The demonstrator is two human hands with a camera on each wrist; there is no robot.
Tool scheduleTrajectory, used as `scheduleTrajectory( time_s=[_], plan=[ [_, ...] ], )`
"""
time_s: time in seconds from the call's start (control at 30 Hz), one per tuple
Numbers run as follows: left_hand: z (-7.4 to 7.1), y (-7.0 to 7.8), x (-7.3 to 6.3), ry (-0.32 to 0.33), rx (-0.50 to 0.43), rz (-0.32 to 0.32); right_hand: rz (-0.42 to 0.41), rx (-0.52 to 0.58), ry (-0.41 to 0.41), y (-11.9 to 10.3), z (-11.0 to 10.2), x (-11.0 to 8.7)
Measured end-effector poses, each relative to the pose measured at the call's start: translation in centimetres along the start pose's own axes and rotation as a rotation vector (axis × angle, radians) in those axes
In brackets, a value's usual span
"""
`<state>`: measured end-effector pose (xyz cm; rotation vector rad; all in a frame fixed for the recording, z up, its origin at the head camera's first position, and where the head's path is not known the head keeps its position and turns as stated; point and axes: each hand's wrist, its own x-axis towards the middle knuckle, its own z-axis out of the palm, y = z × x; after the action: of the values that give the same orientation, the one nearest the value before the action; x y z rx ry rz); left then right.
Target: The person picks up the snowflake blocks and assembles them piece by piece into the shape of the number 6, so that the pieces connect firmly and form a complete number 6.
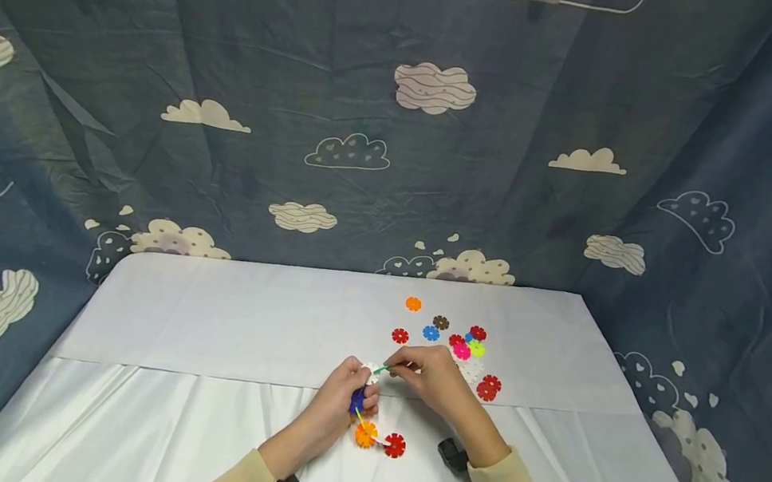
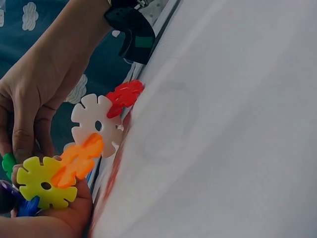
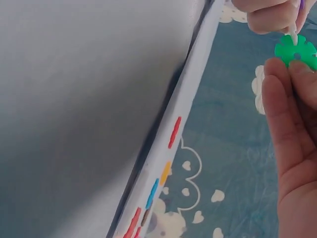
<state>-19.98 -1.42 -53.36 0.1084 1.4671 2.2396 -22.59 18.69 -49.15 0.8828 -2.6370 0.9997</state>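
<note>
My left hand (image 1: pixel 340 398) grips a chain of notched, flower-shaped plastic discs slotted edge to edge. A white disc (image 1: pixel 368 371) stands up at its fingertips and a dark blue disc (image 1: pixel 356 403) lies by the palm. From there hang a yellow disc (image 2: pixel 34 184), an orange disc (image 2: pixel 74 167), another white disc (image 2: pixel 86 121) and a red disc (image 2: pixel 125 96). My right hand (image 1: pixel 433 374) pinches a green disc (image 3: pixel 308 52) between thumb and fingers. The green disc's notched edge meets the white disc's edge at the left hand.
Loose discs lie beyond the right hand on the white table (image 1: pixel 217 317): an orange one (image 1: pixel 413 304), a brown one (image 1: pixel 441 322), a light blue one (image 1: pixel 431 333), a pink one (image 1: pixel 462 351) and several more. A cloud-patterned dark curtain (image 1: pixel 266 98) stands behind and at the sides.
</note>
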Motion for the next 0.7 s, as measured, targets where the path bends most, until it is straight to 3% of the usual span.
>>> scheduleTrajectory(
  time_s=[0.23, 0.4, 0.5, 0.6, 0.7],
  plan=[
    [-0.2, 0.4, 0.1, -0.02, 0.134, -0.021, 0.008, -0.044, -0.046, -0.1, -0.1, -0.1],
    [-0.4, 0.5, 0.1, -0.023, 0.269, -0.022, 0.075, -0.025, -0.083, 0.2, -0.5, -0.1],
    [-0.4, 0.4, 0.2, -0.011, 0.255, -0.026, 0.2, -0.028, -0.062, 1.4, -1.6, 0.0],
    [-0.4, 0.3, 0.2, 0.0, 0.203, -0.023, 0.389, -0.102, -0.035, 2.9, -2.9, -0.2],
    [-0.4, 0.3, 0.2, 0.006, 0.174, -0.021, 0.526, -0.185, -0.093, 4.2, -4.0, -0.4]
  ],
)
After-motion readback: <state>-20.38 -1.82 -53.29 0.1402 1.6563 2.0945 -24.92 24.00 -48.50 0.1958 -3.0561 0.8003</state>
